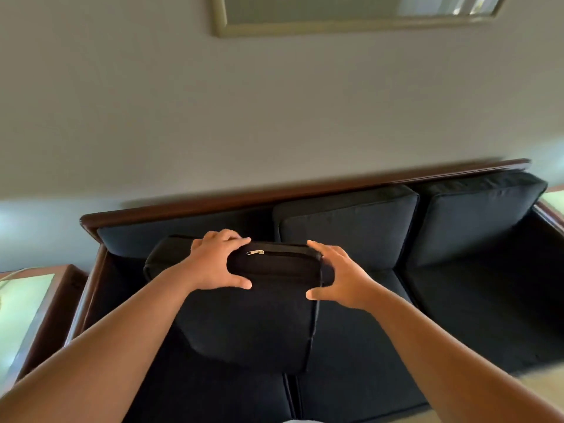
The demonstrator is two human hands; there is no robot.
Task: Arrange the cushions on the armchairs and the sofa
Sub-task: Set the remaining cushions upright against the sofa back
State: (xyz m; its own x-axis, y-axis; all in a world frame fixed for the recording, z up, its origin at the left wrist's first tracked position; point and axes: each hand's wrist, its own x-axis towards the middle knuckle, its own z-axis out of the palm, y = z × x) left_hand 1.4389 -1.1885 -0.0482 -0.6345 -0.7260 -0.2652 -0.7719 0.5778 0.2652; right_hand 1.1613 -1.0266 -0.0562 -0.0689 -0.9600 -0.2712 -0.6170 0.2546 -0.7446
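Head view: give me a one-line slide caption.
Both hands, left and right, grip a black zippered cushion above the dark sofa.

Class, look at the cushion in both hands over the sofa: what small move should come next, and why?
Probably push the cushion back into the empty back slot at the sofa's left end. The left hand and right hand grip its zipped top edge, and two back cushions already stand to the right.

cushion point(250, 325): matt black cloth | zipper point(255, 252): metal | sofa frame point(183, 206): glossy wood
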